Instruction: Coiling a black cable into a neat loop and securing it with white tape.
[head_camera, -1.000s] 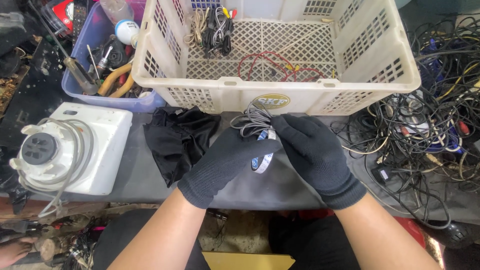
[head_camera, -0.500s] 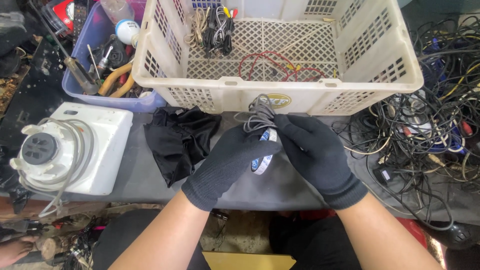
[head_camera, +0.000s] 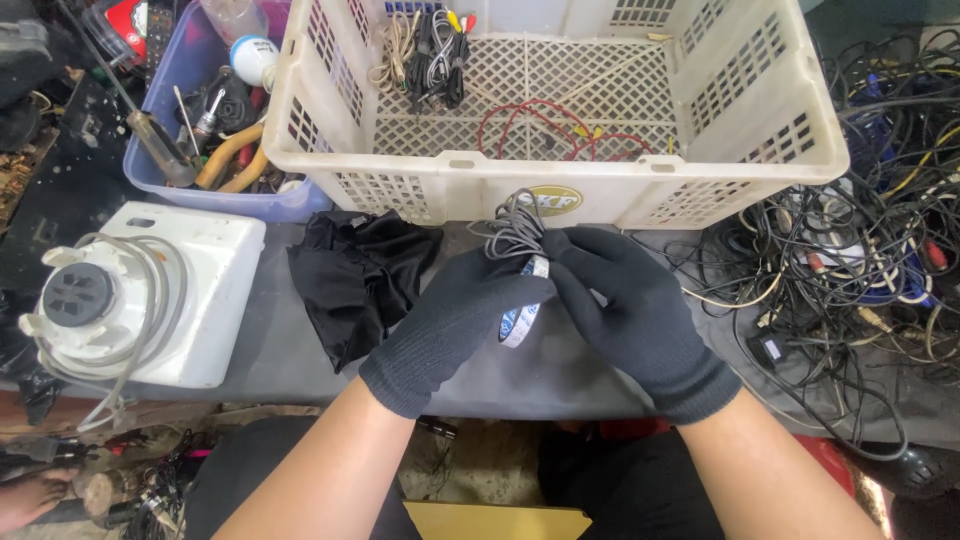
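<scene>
Grey cable bundle (head_camera: 516, 228) pinched between gloved left hand (head_camera: 450, 325), right hand (head_camera: 635, 305)

A basket (head_camera: 560, 190) stands at the far middle of the table (head_camera: 300, 365), cables (head_camera: 440, 50) inside it. A tub (head_camera: 215, 195) sits at its left. Nearer left rests an appliance (head_camera: 140, 295), a cloth (head_camera: 355, 275) to its right. A cable heap (head_camera: 850, 260) lies right.

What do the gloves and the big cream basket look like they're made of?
Left hand and right hand wear black knit gloves, matte with a fine ribbed weave. The basket looks like moulded plastic: cream, slightly glossy, with lattice walls.
</scene>
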